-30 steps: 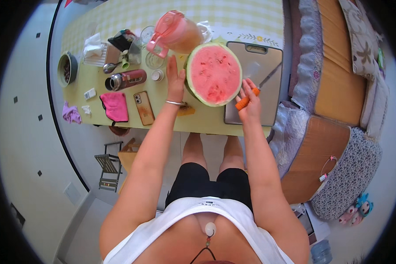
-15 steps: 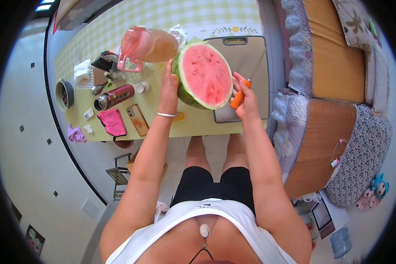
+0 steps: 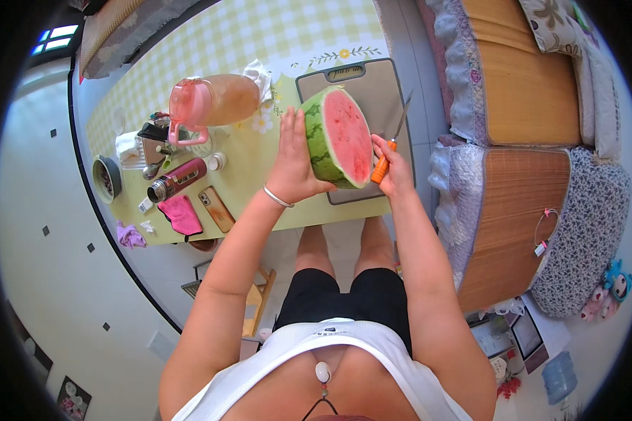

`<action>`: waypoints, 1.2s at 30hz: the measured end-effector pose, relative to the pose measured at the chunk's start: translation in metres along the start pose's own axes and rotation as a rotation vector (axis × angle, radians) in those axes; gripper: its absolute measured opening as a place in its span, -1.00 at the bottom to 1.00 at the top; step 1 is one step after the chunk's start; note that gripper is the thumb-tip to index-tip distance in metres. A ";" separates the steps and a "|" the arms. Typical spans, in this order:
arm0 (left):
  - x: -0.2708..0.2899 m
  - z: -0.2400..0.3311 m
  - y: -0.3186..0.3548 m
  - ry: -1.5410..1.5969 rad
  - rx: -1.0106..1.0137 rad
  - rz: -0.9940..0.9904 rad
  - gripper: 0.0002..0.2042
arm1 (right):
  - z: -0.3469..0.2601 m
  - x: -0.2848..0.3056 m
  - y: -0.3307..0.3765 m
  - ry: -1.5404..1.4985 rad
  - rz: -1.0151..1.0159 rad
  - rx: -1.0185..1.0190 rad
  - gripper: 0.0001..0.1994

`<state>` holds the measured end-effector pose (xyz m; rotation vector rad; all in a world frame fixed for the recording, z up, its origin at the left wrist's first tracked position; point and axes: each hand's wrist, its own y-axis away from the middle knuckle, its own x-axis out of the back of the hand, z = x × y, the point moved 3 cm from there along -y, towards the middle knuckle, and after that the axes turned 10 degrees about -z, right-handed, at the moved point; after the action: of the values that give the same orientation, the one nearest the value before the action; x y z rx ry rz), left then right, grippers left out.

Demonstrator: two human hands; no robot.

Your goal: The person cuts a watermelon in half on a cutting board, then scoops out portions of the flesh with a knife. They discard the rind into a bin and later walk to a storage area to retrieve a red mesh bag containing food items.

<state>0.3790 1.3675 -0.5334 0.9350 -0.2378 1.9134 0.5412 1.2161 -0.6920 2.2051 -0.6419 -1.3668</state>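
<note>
A halved watermelon stands tilted on edge over a grey-brown cutting board, its red cut face turned to the right. My left hand presses along the striped green rind from the left, fingers straight and thumb beneath. In my right hand is a knife with an orange handle, its thin blade pointing up and away over the board. The right hand is close beside the cut face; whether it touches the melon I cannot tell.
Left on the checked tablecloth are a pink-lidded pitcher, a maroon thermos, a phone, a pink cloth and a grey bowl. A wooden seat stands to the right beyond the table.
The watermelon half has turned so its cut face points more to the right and more rind shows. My left hand has shifted right and lower with it. The knife stays in my right hand.
</note>
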 end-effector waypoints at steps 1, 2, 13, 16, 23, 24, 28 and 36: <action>0.000 0.002 -0.004 0.007 -0.013 -0.008 0.41 | -0.001 0.002 0.001 -0.022 0.001 -0.006 -0.52; 0.000 0.003 -0.006 0.011 0.002 -0.024 0.41 | -0.003 0.000 0.005 -0.044 0.002 -0.014 -0.53; 0.004 0.010 -0.016 0.046 0.162 -0.069 0.44 | -0.061 -0.034 0.108 1.078 0.377 0.176 -0.70; 0.000 0.009 -0.016 -0.020 0.116 -0.019 0.43 | -0.059 -0.079 0.137 1.221 0.207 0.272 -0.69; -0.003 0.010 -0.018 0.023 0.188 -0.044 0.44 | -0.054 -0.161 0.167 1.601 0.070 0.229 -0.64; -0.004 0.011 -0.019 0.026 0.202 -0.043 0.44 | -0.051 -0.163 0.165 1.619 0.071 0.238 -0.65; -0.004 0.011 -0.017 0.023 0.222 -0.038 0.44 | -0.046 -0.169 0.158 1.690 0.073 0.219 -0.67; -0.008 0.010 -0.014 0.047 0.235 -0.019 0.46 | -0.039 -0.176 0.151 1.853 0.127 0.193 -0.73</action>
<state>0.3981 1.3640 -0.5352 1.0401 0.0252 1.9720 0.4855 1.2094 -0.4635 2.3556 -0.1040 1.0065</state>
